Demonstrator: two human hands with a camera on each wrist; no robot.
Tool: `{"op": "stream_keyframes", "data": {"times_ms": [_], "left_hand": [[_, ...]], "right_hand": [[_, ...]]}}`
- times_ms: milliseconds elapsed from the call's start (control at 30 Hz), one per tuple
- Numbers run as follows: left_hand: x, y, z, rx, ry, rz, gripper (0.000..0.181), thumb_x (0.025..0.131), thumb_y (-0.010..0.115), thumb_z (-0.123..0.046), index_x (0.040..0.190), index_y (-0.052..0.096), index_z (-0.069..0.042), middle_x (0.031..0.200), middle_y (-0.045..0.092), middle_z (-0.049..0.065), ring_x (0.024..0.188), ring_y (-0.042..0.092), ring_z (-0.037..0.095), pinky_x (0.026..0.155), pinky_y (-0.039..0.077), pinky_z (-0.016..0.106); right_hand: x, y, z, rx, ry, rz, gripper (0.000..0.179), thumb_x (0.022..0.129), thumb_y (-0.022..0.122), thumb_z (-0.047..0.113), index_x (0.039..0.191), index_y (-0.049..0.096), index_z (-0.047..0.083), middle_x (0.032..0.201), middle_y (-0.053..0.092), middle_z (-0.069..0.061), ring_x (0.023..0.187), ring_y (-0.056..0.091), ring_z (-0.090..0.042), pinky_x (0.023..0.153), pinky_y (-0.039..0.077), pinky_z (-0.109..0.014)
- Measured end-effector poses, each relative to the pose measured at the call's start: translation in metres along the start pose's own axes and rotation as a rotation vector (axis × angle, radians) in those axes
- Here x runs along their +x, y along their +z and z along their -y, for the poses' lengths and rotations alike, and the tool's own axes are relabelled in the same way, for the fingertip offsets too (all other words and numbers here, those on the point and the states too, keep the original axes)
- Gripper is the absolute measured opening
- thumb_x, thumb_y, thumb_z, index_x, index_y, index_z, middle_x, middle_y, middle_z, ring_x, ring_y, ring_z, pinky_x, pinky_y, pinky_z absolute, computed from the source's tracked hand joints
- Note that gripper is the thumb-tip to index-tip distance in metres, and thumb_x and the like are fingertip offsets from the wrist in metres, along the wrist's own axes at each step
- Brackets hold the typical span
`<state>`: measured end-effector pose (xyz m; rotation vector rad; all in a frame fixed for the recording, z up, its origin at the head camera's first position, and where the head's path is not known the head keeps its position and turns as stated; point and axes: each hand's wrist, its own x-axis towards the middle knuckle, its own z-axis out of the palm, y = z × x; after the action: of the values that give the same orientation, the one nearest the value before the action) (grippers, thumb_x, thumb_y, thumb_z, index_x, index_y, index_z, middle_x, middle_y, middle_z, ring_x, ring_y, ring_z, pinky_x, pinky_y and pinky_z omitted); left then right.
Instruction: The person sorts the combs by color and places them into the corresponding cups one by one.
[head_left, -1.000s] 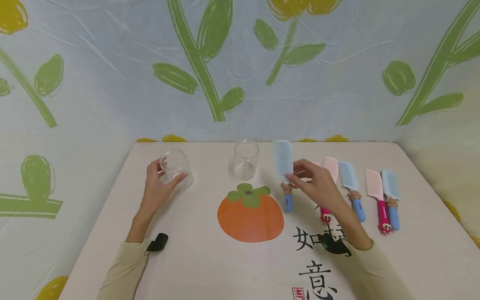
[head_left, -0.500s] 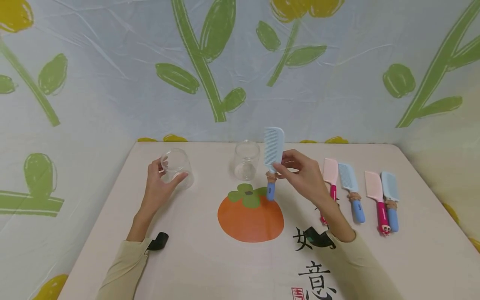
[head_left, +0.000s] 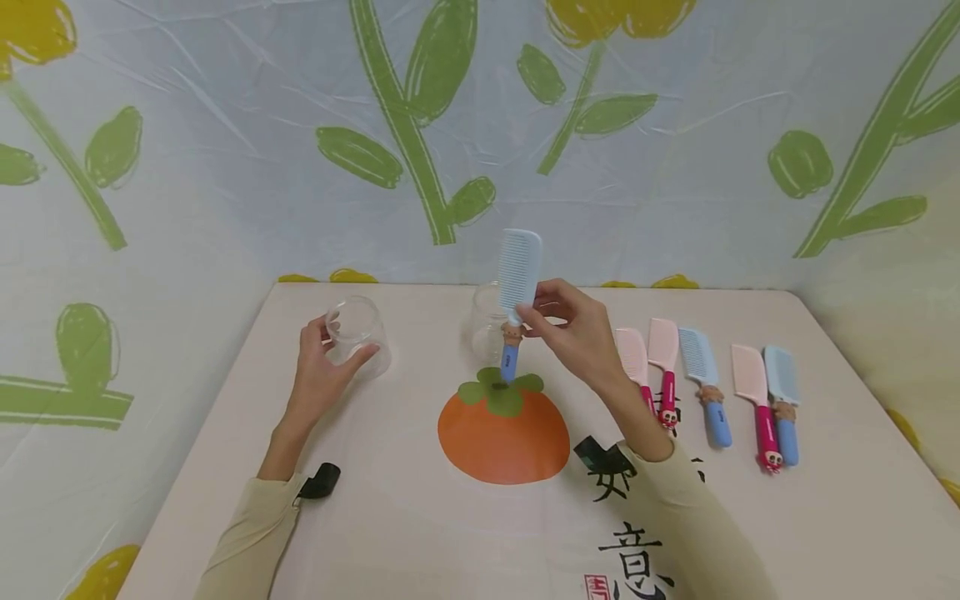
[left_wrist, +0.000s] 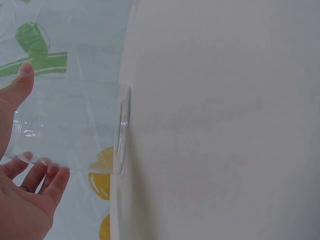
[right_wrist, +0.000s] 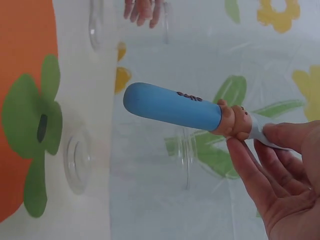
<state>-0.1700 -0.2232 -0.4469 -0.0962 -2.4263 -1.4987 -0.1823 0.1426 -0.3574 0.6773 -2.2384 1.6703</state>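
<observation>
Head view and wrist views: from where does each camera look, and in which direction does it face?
Head: worn on the head, facing forward and down over the table; left hand, right hand and sleeves show.
Left wrist: at that wrist, facing the left cup; left hand shows.
Right wrist: at that wrist, facing the held comb and right cup beyond; right hand and part of left hand show.
Shared: head and right wrist both show the held comb and fruit print.
</observation>
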Motion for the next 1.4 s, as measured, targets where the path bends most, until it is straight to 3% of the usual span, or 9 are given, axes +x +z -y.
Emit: {"op": "stream_keyframes", "data": {"times_ms": [233, 533, 700, 967, 1233, 1400], "left_hand": [[0.0, 0.001, 0.0, -0.003, -0.001, 0.0, 0.083, 0.086, 0.085, -0.023, 0.145, 0.035, 0.007, 0.137, 0.037, 0.025, 0.122, 0.043, 0.034, 0.11, 0.04, 0.052], [0.0, 0.0, -0.001, -0.012, 0.002, 0.005, 0.082, 0.087, 0.085, -0.024, 0.144, 0.035, 0.008, 0.135, 0.037, 0.024, 0.122, 0.042, 0.034, 0.111, 0.038, 0.055], [0.0, 0.0, -0.001, -0.011, -0.001, 0.001, 0.082, 0.086, 0.086, -0.023, 0.144, 0.036, 0.006, 0.135, 0.037, 0.024, 0.122, 0.042, 0.034, 0.111, 0.039, 0.054], [-0.001, 0.0, -0.002, 0.003, -0.021, -0.001, 0.084, 0.086, 0.086, -0.022, 0.146, 0.034, 0.007, 0.138, 0.037, 0.026, 0.122, 0.042, 0.034, 0.11, 0.039, 0.052], [-0.001, 0.001, -0.002, 0.008, -0.032, -0.008, 0.084, 0.086, 0.086, -0.022, 0.146, 0.034, 0.005, 0.139, 0.037, 0.027, 0.123, 0.043, 0.035, 0.11, 0.04, 0.052], [-0.001, 0.0, -0.003, 0.01, -0.033, -0.003, 0.085, 0.087, 0.085, -0.026, 0.147, 0.033, 0.004, 0.141, 0.036, 0.024, 0.126, 0.042, 0.036, 0.111, 0.038, 0.055]], "right_hand": [[0.012, 0.018, 0.003, 0.078, -0.055, -0.037, 0.027, 0.092, 0.074, -0.003, 0.117, 0.066, -0.006, 0.103, 0.07, -0.02, 0.091, 0.073, -0.031, 0.071, 0.062, -0.032], [0.027, 0.041, 0.007, 0.167, -0.109, -0.084, 0.025, 0.092, 0.074, -0.004, 0.116, 0.066, -0.006, 0.101, 0.07, -0.017, 0.088, 0.073, -0.021, 0.071, 0.062, -0.036], [0.036, 0.054, 0.009, 0.239, -0.12, -0.096, 0.025, 0.092, 0.073, -0.005, 0.116, 0.065, -0.008, 0.1, 0.068, -0.018, 0.087, 0.073, -0.02, 0.072, 0.063, -0.038], [0.048, 0.077, 0.012, 0.327, -0.125, -0.107, 0.025, 0.092, 0.072, -0.006, 0.115, 0.063, -0.009, 0.101, 0.065, -0.02, 0.087, 0.072, -0.031, 0.074, 0.063, -0.039], [0.059, 0.102, 0.017, 0.413, -0.133, -0.098, 0.026, 0.093, 0.07, -0.008, 0.116, 0.059, -0.011, 0.102, 0.064, -0.02, 0.088, 0.072, -0.018, 0.076, 0.062, -0.041], [0.066, 0.118, 0.02, 0.437, -0.14, -0.101, 0.027, 0.093, 0.07, -0.009, 0.116, 0.057, -0.011, 0.103, 0.062, -0.02, 0.09, 0.072, -0.021, 0.077, 0.062, -0.041]]}}
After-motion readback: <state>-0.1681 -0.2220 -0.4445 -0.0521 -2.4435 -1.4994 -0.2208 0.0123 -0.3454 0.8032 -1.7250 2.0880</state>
